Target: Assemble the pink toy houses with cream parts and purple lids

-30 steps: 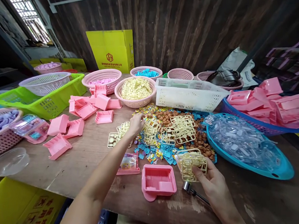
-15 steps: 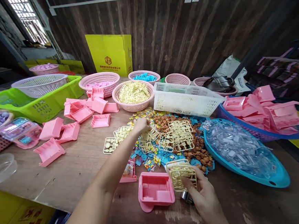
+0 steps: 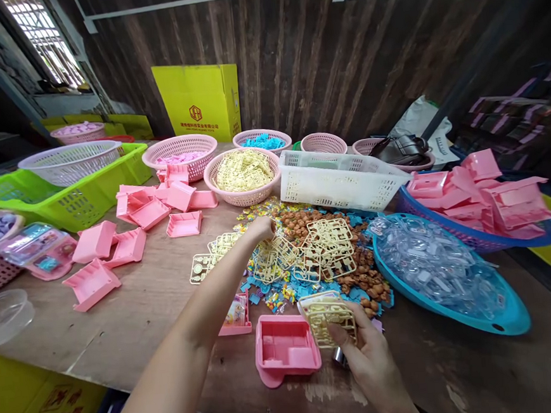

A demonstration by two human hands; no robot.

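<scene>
My right hand [image 3: 370,355] grips a small stack of cream plastic part frames [image 3: 331,323], thumb on top, just right of an open pink plastic box [image 3: 287,349] with an inner step. A shiny metal cylinder [image 3: 339,356] shows beneath that hand. Stretched forward, my left hand [image 3: 262,228] is over the heap of small parts, beside more cream part frames [image 3: 274,257]; its fingers are hidden behind the hand. Brown pieces [image 3: 367,282], blue pieces [image 3: 306,293] and little yellow bits lie mixed in the heap. Partly behind my left forearm is another pink box [image 3: 238,317] with printed contents.
A pink basket of cream frames [image 3: 244,171] and a white crate [image 3: 342,179] stand behind the heap. At right are a blue tray of clear parts [image 3: 513,315] and a basket of pink parts [image 3: 475,200]. Pink trays [image 3: 93,283] and a green crate [image 3: 74,200] occupy the left.
My right hand and its cream frames have shifted slightly left, toward the pink box. My left hand stays over the heap, its fingers now more hidden. The whole view has shifted a little.
</scene>
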